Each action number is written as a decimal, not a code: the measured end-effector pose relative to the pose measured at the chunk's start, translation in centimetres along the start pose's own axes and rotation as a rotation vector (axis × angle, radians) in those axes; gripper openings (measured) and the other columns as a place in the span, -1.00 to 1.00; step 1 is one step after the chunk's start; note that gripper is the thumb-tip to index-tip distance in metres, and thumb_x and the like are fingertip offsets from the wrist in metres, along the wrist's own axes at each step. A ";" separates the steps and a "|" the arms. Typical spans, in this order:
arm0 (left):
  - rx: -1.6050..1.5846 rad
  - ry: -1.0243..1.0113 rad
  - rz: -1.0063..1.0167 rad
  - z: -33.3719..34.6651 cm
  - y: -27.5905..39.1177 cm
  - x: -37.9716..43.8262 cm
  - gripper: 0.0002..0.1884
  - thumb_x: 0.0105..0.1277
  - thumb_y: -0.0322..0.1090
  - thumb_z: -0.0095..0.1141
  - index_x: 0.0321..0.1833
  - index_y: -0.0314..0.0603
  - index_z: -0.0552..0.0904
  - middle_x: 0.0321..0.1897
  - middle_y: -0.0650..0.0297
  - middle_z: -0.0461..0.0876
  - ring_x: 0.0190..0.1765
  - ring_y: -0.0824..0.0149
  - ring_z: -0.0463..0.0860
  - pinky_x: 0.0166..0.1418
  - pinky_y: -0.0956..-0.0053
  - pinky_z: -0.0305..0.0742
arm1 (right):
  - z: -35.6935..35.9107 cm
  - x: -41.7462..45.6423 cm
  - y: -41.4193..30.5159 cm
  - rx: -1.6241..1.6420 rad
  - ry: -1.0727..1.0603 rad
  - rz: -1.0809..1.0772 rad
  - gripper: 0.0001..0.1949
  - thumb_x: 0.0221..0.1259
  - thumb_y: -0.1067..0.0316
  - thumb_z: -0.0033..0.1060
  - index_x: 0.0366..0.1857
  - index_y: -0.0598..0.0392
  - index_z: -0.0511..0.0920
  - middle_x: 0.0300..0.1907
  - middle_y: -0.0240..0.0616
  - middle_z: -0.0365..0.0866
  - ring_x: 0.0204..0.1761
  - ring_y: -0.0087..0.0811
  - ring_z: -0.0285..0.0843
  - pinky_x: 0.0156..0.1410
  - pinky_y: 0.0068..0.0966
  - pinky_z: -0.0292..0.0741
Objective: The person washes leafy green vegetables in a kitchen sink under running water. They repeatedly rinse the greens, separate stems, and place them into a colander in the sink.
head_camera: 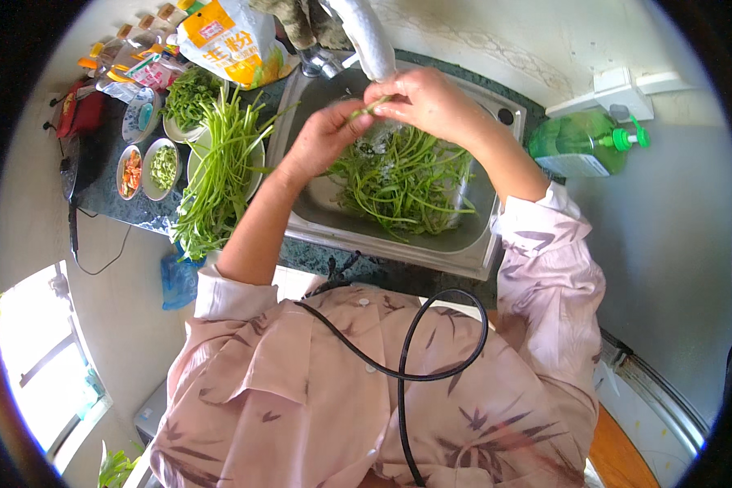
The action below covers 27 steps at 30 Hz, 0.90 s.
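Both hands meet over the far part of a steel sink, just under the white-wrapped spout of the tap. Between the fingers of my left hand and my right hand runs a short green stem, gripped by both. Below them, leafy greens with long stems lie in a loose heap in the basin, and water glints near the hands. Left of the sink, a large bundle of long-stemmed greens rests across a light plate, close to my left forearm.
Bowls of chopped green pieces, chopped red pieces and cut leaves stand at the left. Behind them are a starch bag and several bottles. A green soap pump bottle is at the right. A black cable hangs before my shirt.
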<state>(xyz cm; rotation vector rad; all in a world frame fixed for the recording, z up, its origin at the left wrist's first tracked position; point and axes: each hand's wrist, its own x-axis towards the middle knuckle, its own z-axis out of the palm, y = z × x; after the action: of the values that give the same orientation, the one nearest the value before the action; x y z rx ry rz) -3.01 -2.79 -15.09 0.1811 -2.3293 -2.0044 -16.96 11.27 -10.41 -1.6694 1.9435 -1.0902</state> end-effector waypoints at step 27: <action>-0.263 -0.058 0.201 2.9 3.9 4.7 -0.69 0.41 -0.10 -0.11 -0.47 -0.09 0.39 -0.58 0.42 0.33 -0.49 0.55 0.28 -0.38 0.63 0.20 | 15.3 -14.7 12.5 -0.228 -0.199 0.656 -0.93 -0.07 0.27 0.24 -0.47 -0.08 0.62 -0.42 -0.22 0.61 -0.30 -0.27 0.58 -0.19 -0.32 0.50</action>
<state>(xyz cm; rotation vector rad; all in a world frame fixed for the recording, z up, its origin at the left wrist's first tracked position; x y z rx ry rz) -8.22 0.03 -11.80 -0.1218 -1.9938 -2.2076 -11.17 20.43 -32.53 -1.0370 2.2869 -0.4517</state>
